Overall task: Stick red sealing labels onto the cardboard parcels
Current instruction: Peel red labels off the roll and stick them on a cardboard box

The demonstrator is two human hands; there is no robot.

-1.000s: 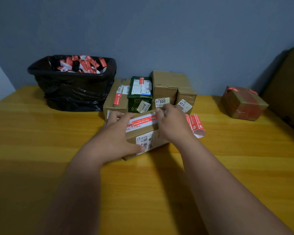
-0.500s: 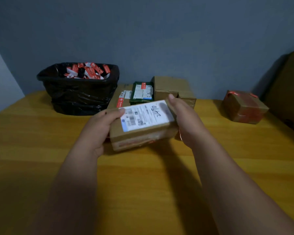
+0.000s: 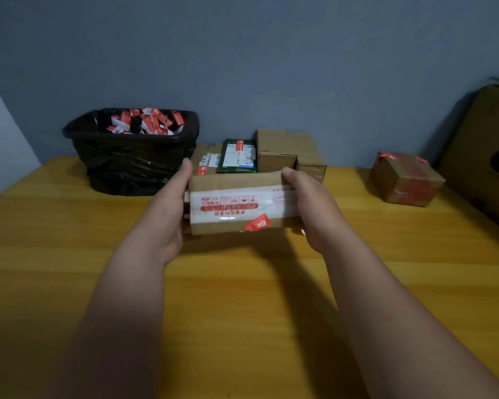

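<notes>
Your left hand [image 3: 167,217] and right hand [image 3: 308,208] clasp the ends of the small brown cardboard parcel with white-and-red tape [image 3: 239,204], lifted between them. It looks light and stiff; keep holding the ends.

I can read no text with certainty. The held parcel [image 3: 239,205] carries white tape with red print, too blurred to decipher, and a small red label [image 3: 257,223] at its lower edge, white characters illegible. Behind the parcel, the green box [image 3: 236,156] bears a white shipping label, unreadable.
</notes>
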